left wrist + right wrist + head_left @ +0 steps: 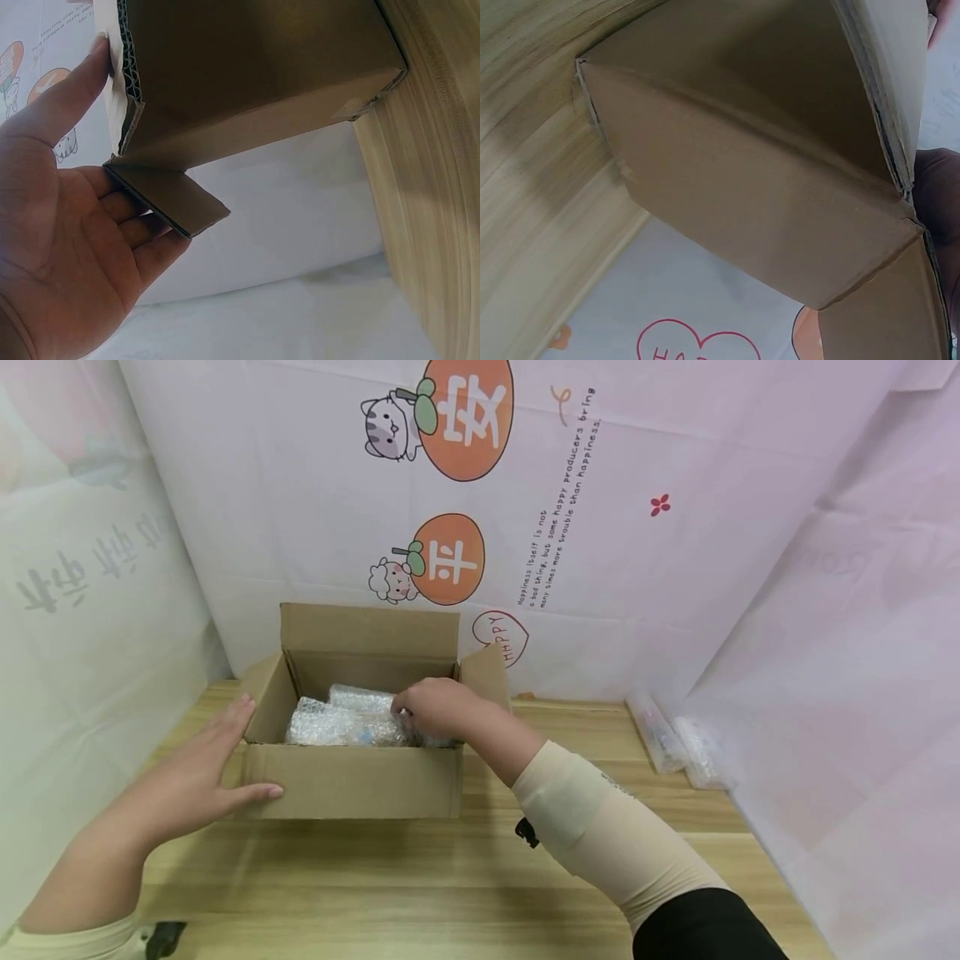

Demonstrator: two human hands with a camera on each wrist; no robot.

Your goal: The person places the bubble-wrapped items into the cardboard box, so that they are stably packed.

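Nearest of all, a black cuff (705,927) and a beige sleeve (592,827) covered the person's right forearm, which slanted inward above a wooden desk (375,885) to an open cardboard box (352,782). Inside the box lay a front bundle (337,727) and a rear bundle (356,697), both in bubble wrap, their long axes running roughly left to right. Of the two hands, the right hand (435,706) was nearer, bent down at their right ends. The left hand (187,772) was outside, beyond their left ends, with the box wall between; its fingers lay loosely along the side flap (264,693), its thumb spread against the front flap.

The right fingertips were buried among the wrap, so I could not tell whether they pinched anything. Cardboard hid the bundles' undersides, and the wrapped contents were unclear except for a bluish patch. The right wrist view caught mostly outer cardboard, with that hand cut off at the edge.
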